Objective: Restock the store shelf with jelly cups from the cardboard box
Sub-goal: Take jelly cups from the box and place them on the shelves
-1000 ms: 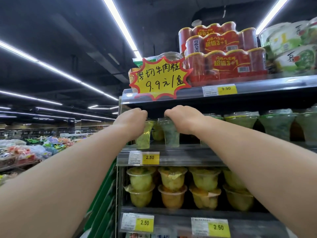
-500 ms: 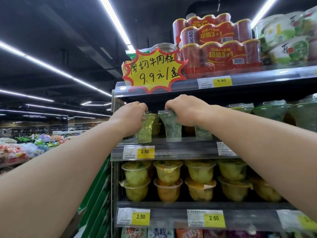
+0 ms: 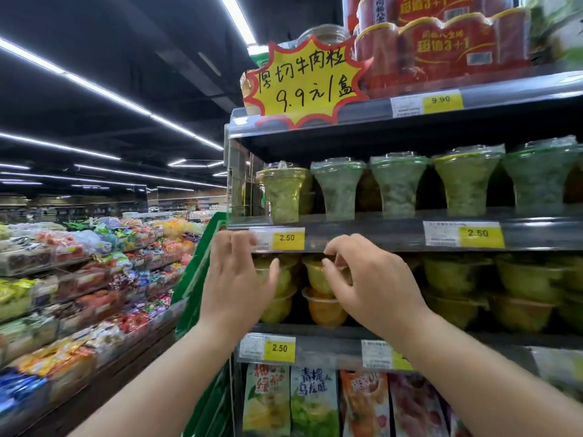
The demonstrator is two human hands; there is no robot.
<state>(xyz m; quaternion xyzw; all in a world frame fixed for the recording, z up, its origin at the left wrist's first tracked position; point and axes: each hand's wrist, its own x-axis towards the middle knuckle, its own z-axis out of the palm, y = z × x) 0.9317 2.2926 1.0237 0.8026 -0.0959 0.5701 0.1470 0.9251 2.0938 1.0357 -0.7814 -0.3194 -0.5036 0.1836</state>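
Tall flared jelly cups stand in a row on the middle shelf (image 3: 362,235): a yellow-green one (image 3: 284,197) at the left end, a dark green one (image 3: 339,190) beside it, and several more to the right. Both hands hang below that shelf's edge, apart from these cups. My left hand (image 3: 236,279) has its fingers spread, in front of the left stack of bowl-shaped jelly cups (image 3: 277,305). My right hand (image 3: 369,285) has loosely curled fingers in front of the second stack (image 3: 321,307) and holds nothing I can see. No cardboard box is in view.
A yellow starburst price sign (image 3: 304,80) and red can packs (image 3: 448,45) sit on the top shelf. Snack bags (image 3: 312,402) hang under the lowest shelf. A green shelf end panel (image 3: 202,279) and an aisle of bulk candy bins (image 3: 79,279) lie to the left.
Both hands have let go of the two tall cups on the middle shelf and dropped to the level of the shelf below. The camera has moved closer to the shelves.
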